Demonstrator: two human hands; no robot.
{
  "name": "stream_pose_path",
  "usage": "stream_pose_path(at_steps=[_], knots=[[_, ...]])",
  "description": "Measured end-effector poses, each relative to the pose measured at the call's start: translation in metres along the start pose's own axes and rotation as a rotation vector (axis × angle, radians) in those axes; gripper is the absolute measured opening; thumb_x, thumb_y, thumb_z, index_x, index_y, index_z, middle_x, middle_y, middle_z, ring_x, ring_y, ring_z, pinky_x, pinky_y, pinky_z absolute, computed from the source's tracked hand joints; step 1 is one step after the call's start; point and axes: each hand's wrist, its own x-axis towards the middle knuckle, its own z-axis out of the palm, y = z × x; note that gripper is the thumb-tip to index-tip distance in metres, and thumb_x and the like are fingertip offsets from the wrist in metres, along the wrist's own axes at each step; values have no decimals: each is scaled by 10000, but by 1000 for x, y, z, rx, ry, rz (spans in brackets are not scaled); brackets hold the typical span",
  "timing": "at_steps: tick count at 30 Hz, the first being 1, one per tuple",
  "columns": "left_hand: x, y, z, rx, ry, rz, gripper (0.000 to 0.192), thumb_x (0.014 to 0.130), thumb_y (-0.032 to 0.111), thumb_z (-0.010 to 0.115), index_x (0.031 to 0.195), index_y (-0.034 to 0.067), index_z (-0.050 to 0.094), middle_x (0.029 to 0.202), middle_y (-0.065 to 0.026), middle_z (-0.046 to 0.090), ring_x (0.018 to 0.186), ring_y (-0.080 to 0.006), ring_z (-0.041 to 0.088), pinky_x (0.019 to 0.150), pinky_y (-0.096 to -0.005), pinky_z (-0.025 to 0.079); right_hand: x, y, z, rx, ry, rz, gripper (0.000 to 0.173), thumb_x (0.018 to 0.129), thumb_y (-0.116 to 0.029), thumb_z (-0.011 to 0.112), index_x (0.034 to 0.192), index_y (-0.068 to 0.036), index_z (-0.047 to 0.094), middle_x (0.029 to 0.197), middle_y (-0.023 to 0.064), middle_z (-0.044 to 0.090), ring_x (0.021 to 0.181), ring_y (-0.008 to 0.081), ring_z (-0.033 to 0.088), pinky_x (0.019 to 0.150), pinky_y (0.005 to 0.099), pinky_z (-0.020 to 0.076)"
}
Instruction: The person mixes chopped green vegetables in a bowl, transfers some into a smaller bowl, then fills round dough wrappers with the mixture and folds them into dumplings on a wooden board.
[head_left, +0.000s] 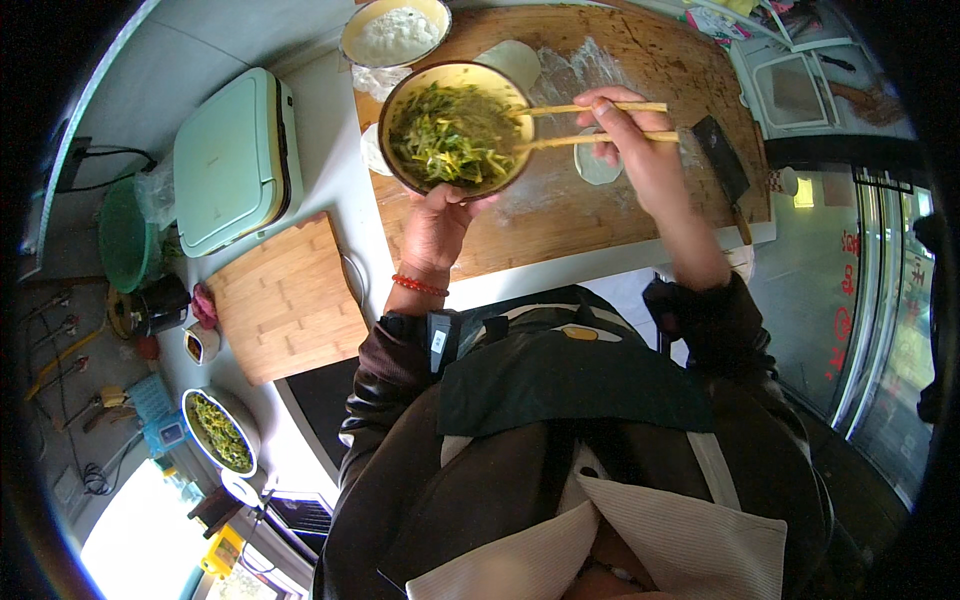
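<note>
My left hand (439, 232) grips the near rim of a round bowl (387, 154), tilted over the left part of a floured wooden board (600, 232). Chopped green leaves with yellow strips (454, 139) fill much of the bowl. A pair of wooden chopsticks (592, 139) is in my right hand (626, 135), spread apart, their tips at the bowl's right side and slightly blurred. Under my right hand lies a thin dough round (598, 166); another pale dough piece (514, 64) lies behind the bowl, and a third (373, 150) is partly hidden at its left.
A bowl of white flour (397, 34) stands at the back left. A cleaver (721, 161) lies at the board's right. To the left are a mint-green electric griddle (225, 161), a smaller wooden board (289, 307) and another bowl of chopped greens (220, 431).
</note>
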Motion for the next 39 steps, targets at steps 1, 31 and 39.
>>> stream_pose_path(at_steps=[1, 31, 39], knots=[[0, 0, 1, -10, -18, -8, 743, 814, -40, 566, 1463, 153, 258, 1311, -167, 523, 1131, -356, 630, 857, -463, 638, 4, 6, 5, 119, -24, -55, 221, 1038, -182, 531, 1113, -39, 683, 872, 61, 685, 690, 58, 571, 563, 202, 451], [-6, -7, 8, 170, -55, 12, 832, 823, -70, 500, 1458, 275, 88, 1409, -186, 407, 1177, -421, 588, 834, -512, 636, 14, 40, 23, 528, 79, -48, 258, 1036, -206, 546, 1095, 8, 677, 887, 101, 681, 715, 127, 560, 666, 253, 448], [-4, 2, -11, 71, 41, 10, 572, 833, 76, 631, 1373, 1, 457, 1304, -158, 589, 1149, -337, 632, 963, -434, 583, -7, -11, -5, -18, -20, -96, 245, 1044, -200, 518, 1161, -43, 666, 959, 81, 686, 656, 42, 520, 560, 175, 404]])
